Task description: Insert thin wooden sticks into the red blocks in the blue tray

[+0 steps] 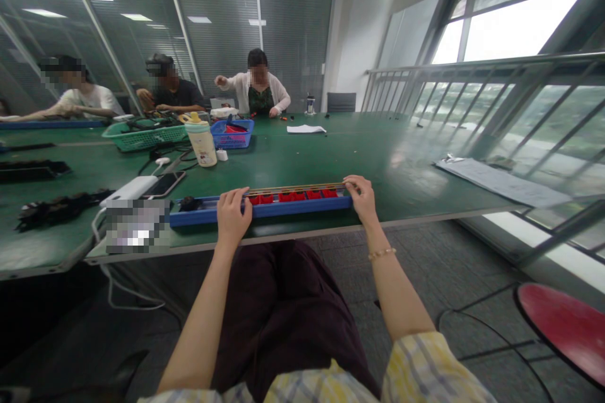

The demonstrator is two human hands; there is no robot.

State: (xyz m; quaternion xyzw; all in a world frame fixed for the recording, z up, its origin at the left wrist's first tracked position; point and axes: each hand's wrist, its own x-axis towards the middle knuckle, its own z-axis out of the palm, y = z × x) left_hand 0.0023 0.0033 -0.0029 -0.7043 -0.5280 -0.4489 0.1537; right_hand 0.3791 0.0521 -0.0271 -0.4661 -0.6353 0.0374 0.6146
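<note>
A long blue tray (302,206) lies along the table's front edge, with several red pieces (293,196) in a row inside it. Thin yellowish strips (297,189) run lengthwise over its far side. My left hand (233,215) curls over the tray with its fingers closed at the left end of the strips. At the tray's right end, my right hand (362,197) pinches the other end of the strips. What lies under the fingertips is partly hidden. Left of my left hand, a small black part (189,203) sits in the tray.
On the green table (401,164) stand a cream cup (202,143), a green basket (146,136) and a blue basket (232,133). A phone (165,184) and a white power bank (128,190) lie left of the tray. A clipboard (501,182) is at right. Three people sit across.
</note>
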